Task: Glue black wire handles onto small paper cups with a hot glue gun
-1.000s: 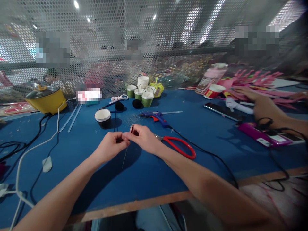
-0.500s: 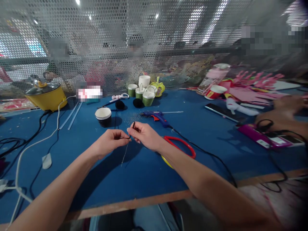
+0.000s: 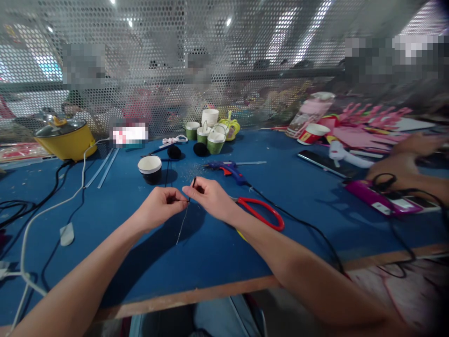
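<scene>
Left hand [image 3: 163, 206] and right hand [image 3: 210, 196] pinch a black strand [image 3: 194, 181] between closed fingertips above the worktop [image 3: 210, 267]; a thin thread [image 3: 181, 228] dangles below, so the strand looks unfinished. Beyond stands a black cup [image 3: 150, 176]; farther back, a handled green cup [image 3: 214, 147] appears complete.

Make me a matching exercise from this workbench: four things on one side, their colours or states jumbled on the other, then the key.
Things:
1. Thin dark strip
2. Glue gun
3. Scissors
4. Cooking pot

Colours or states:
A. Yellow body, with a lid on
B. Showing a red handle loop
C. Held at the fingertips of the left hand and the right hand
D. Blue body with a red trigger

Pairs: 1-C, 2-D, 3-B, 4-A
</scene>
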A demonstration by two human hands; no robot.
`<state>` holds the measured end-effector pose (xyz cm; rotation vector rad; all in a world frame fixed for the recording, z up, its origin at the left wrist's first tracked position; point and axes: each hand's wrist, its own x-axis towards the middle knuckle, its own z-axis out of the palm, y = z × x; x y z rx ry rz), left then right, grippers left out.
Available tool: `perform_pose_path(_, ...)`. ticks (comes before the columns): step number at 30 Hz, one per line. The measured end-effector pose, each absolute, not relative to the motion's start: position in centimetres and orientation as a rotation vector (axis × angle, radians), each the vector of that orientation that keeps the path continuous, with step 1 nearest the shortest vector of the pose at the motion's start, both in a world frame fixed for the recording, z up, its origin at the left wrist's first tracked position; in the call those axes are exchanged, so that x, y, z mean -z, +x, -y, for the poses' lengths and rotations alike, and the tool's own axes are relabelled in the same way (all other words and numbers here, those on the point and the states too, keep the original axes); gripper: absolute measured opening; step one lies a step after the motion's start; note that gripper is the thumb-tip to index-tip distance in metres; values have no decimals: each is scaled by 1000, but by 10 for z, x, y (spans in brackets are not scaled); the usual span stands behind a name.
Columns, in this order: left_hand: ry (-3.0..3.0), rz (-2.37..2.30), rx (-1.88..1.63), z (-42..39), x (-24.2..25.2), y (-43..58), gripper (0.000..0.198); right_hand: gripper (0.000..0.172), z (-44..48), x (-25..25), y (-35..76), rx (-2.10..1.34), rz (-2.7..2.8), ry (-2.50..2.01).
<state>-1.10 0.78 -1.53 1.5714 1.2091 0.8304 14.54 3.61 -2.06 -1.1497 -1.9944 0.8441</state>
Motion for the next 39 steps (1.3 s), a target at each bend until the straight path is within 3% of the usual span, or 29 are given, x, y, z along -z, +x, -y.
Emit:
perform_pose_path(12,1572,-1228,-845,-6,18,-7,15,35,-34,21,142,-759,1943,-1195)
perform_pose_path(20,1420,-1175,-832,-6,11,-13,22,28,-32,21,142,-1242,1833,-927)
perform_pose_path(36,1586,-1203,-851,-7,17,-8,19,32,-31,21,142,-787,1906,-1124)
perform_pose_path(39,1570,-1188,-848,-7,18,-9,19,32,-30,21,142,-836,1891,-1104)
